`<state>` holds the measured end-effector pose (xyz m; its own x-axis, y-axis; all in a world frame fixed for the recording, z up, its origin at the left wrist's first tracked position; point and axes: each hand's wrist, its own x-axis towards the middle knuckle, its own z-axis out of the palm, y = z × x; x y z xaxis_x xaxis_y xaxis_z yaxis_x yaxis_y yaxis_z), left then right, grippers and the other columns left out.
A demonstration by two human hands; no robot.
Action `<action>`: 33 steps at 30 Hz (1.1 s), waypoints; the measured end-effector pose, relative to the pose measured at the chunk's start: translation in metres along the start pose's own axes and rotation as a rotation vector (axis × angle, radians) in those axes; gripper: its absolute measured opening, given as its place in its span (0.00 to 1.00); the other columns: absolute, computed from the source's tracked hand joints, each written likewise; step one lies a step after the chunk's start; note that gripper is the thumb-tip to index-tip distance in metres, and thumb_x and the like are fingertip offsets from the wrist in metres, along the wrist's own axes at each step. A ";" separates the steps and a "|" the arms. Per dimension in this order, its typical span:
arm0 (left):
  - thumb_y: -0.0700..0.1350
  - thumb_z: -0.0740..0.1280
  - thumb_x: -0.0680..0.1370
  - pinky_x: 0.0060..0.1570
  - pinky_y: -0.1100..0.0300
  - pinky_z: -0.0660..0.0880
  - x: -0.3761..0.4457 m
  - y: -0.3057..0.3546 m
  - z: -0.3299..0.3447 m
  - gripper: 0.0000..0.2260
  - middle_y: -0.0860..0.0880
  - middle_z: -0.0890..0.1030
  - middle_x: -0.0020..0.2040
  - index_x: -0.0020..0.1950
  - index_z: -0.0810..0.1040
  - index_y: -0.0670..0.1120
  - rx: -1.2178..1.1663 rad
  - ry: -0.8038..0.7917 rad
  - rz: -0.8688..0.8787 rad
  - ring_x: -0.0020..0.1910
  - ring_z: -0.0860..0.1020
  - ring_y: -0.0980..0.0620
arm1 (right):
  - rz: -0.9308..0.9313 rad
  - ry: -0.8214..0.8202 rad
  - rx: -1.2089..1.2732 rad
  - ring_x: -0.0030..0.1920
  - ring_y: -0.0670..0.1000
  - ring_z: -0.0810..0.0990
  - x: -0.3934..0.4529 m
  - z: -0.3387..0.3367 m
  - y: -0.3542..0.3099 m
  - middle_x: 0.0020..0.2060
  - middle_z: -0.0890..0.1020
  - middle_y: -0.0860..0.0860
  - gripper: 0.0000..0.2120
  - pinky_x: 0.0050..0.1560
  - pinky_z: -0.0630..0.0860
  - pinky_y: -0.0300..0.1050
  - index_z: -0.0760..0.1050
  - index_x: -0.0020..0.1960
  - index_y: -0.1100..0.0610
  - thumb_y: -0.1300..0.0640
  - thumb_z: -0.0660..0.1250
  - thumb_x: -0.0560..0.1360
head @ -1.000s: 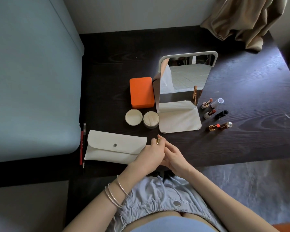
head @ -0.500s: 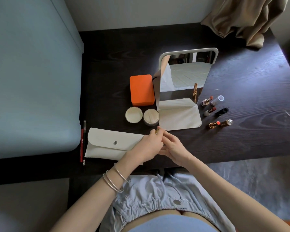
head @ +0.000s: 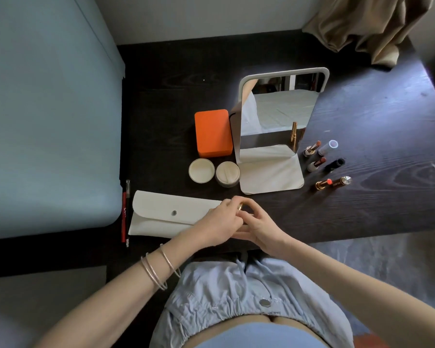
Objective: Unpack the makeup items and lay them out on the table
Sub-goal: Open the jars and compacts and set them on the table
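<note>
Gold tube (head: pixel 240 207): pinched between left hand (head: pixel 221 219) and right hand (head: pixel 259 226) beside the pouch (head: pixel 166 214). Risk: slips during uncapping and rolls off the table (head: pixel 362 209) edge.

- We have a single view, a wide-angle camera worn on the person's head, looking forward and steeply down.
- Our vantage sits at the near edge of the dark table (head: pixel 362 136), close above the lap, with both forearms running up from the bottom of the frame.
- The left hand (head: pixel 219 222) and right hand (head: pixel 259 226) meet just below centre, near the lens.
- The folding mirror (head: pixel 274 116) faces us from mid-table; the tan curtain (head: pixel 372 23) marks the far right corner.
- The wide lens bends the table's edges, and the blue cushion (head: pixel 48 116) fills our left side.
</note>
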<state>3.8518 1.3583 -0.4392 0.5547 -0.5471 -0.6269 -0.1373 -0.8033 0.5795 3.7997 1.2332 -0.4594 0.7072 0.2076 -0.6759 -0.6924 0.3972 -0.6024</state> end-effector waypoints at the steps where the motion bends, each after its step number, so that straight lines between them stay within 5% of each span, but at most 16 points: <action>1: 0.43 0.55 0.77 0.57 0.48 0.73 0.000 -0.001 -0.005 0.22 0.45 0.70 0.65 0.71 0.60 0.53 -0.024 -0.036 0.001 0.58 0.74 0.45 | 0.036 -0.017 0.008 0.47 0.59 0.82 -0.001 -0.001 -0.002 0.49 0.80 0.59 0.13 0.46 0.81 0.48 0.70 0.63 0.55 0.59 0.63 0.78; 14: 0.40 0.54 0.76 0.54 0.50 0.74 -0.001 0.002 0.001 0.22 0.44 0.70 0.67 0.69 0.60 0.51 -0.099 -0.017 0.024 0.56 0.75 0.44 | -0.065 0.030 -0.158 0.42 0.58 0.82 0.002 -0.003 -0.002 0.45 0.77 0.62 0.10 0.42 0.81 0.46 0.75 0.58 0.59 0.62 0.62 0.78; 26: 0.39 0.55 0.76 0.57 0.50 0.73 -0.002 -0.004 0.012 0.22 0.44 0.69 0.68 0.70 0.60 0.49 -0.073 0.014 -0.002 0.59 0.74 0.42 | -0.093 0.028 -0.118 0.37 0.53 0.83 0.004 0.000 0.009 0.43 0.80 0.59 0.11 0.38 0.81 0.44 0.77 0.51 0.47 0.62 0.62 0.78; 33: 0.39 0.57 0.77 0.61 0.53 0.71 -0.015 -0.004 -0.010 0.25 0.50 0.66 0.72 0.73 0.60 0.53 -0.100 0.155 0.127 0.63 0.72 0.50 | -0.133 -0.055 -0.094 0.53 0.52 0.81 0.007 -0.002 -0.003 0.52 0.80 0.56 0.22 0.48 0.80 0.48 0.66 0.69 0.51 0.65 0.61 0.78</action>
<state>3.8519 1.3722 -0.4271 0.6590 -0.5930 -0.4627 -0.1362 -0.6991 0.7020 3.8061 1.2321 -0.4633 0.7982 0.2087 -0.5651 -0.6010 0.3397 -0.7234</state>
